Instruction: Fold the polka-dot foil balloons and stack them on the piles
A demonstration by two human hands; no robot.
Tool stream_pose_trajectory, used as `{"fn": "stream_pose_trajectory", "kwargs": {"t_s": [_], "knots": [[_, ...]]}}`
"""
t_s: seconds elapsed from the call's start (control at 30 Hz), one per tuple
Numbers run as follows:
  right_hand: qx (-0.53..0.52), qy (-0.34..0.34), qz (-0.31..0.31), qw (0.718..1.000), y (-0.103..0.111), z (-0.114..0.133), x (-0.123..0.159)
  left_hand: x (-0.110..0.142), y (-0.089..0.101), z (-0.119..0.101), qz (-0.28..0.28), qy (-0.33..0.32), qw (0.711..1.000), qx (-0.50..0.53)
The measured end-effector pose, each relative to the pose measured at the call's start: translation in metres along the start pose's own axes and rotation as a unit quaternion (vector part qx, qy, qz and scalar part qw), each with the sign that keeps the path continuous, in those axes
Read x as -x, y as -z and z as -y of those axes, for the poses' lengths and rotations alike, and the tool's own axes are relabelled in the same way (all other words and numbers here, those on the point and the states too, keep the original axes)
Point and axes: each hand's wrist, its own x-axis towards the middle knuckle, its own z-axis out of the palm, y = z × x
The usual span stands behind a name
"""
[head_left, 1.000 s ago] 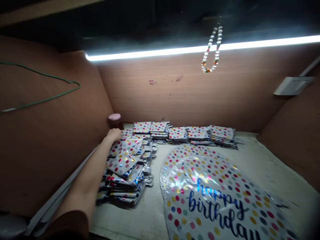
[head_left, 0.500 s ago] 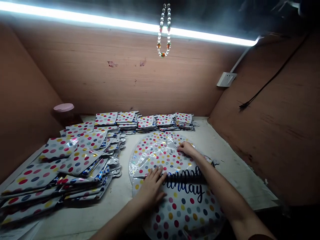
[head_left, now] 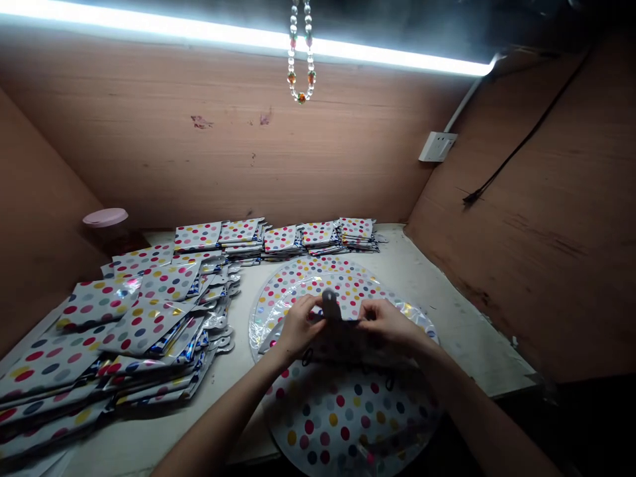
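A flat, polka-dotted foil balloon [head_left: 348, 404] with dark lettering lies in front of me, its near part at the table's front edge. Its far edge is lifted and in shadow, with a grey tail tab [head_left: 330, 306] standing up between my hands. My left hand [head_left: 298, 328] pinches that edge just left of the tab. To the right of the tab, my right hand [head_left: 390, 322] also pinches the edge between thumb and fingers. Beneath and beyond them lie more flat round foil balloons [head_left: 293, 278], spread on the table.
Folded dotted foil balloons [head_left: 144, 318] are heaped at the left. Several small folded stacks [head_left: 281, 240] line the back wall. A pink-lidded jar [head_left: 105, 217] stands in the left corner. Overhead hangs a bead string [head_left: 301, 97]; a socket [head_left: 437, 146] and cable [head_left: 527, 139] are at right.
Both hands have come together at the balloon's far edge and now pinch it, where they were apart before. That edge has risen, with the tab upright. The camera view has shifted slightly.
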Motion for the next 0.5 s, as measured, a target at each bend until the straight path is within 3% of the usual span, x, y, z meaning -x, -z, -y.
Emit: {"fn": "stream_pose_trajectory", "kwargs": {"t_s": [0.07, 0.13, 0.27, 0.37, 0.5], "knots": [[0.025, 0.05, 0.032, 0.998, -0.001, 0.007, 0.036, 0.003, 0.003, -0.017, -0.018, -0.032, 0.998, 0.045], [0.031, 0.073, 0.04, 0.996, 0.0, 0.009, 0.067, 0.015, 0.01, -0.037, -0.026, -0.117, 0.992, 0.046], [-0.123, -0.022, 0.09, 0.988, 0.0, 0.0, 0.099, 0.057, 0.03, -0.075, -0.014, -0.299, 0.953, -0.053], [-0.194, -0.067, 0.113, 0.972, 0.004, -0.012, 0.086, 0.095, 0.028, -0.089, -0.039, -0.325, 0.936, -0.132], [-0.015, -0.086, -0.031, 0.996, 0.021, -0.02, 0.025, 0.152, -0.007, -0.084, -0.023, -0.293, 0.946, -0.133]]}}
